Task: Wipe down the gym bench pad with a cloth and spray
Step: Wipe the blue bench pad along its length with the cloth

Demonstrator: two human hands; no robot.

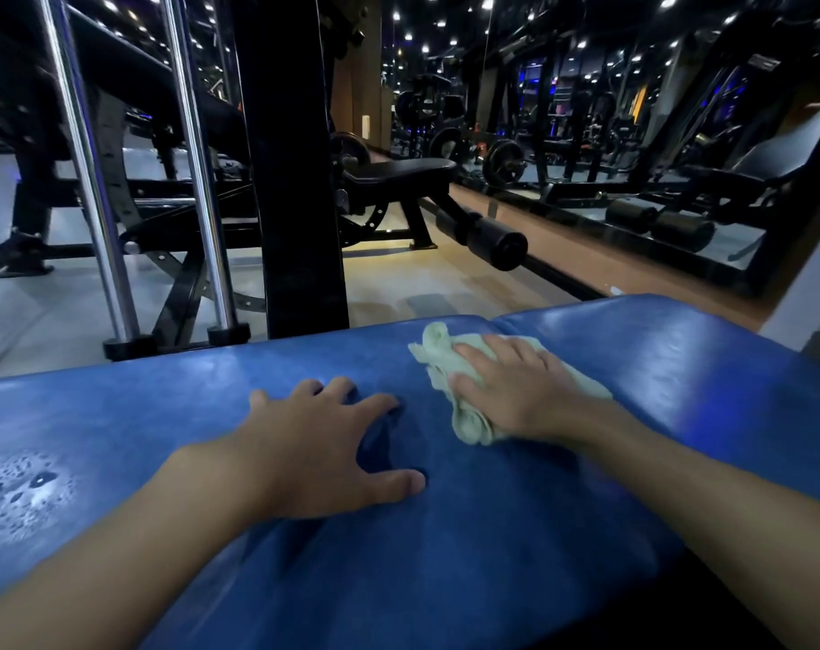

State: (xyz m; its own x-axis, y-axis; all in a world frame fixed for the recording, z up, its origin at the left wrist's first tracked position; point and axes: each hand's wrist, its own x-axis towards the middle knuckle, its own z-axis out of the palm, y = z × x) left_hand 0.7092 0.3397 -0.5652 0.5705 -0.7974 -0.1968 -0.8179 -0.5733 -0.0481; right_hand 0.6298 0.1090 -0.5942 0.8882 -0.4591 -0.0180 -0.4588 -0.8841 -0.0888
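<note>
Currently: surface [516, 532], blue, spans the lower frame; wiping probably midway. Left hand [319, 452], centre: fingers spread flat, holding nothing. Right hand [516, 391], right of centre: fingers straight, pressing cloth [438, 349] onto surface. Droplets [18, 494], lower left: unwiped, likely still to do.

Desk [445, 555], blue padded: 1, in 2 pad sections. Cloth [438, 351], pale green: 1. Grips: 2, namely left grip [314, 443] and right grip [516, 391]. Droplet patch [18, 490]: 1. Chrome rods [89, 180]: 2. Black bench [398, 173]: 1, with 2 foam rollers [497, 246].
</note>
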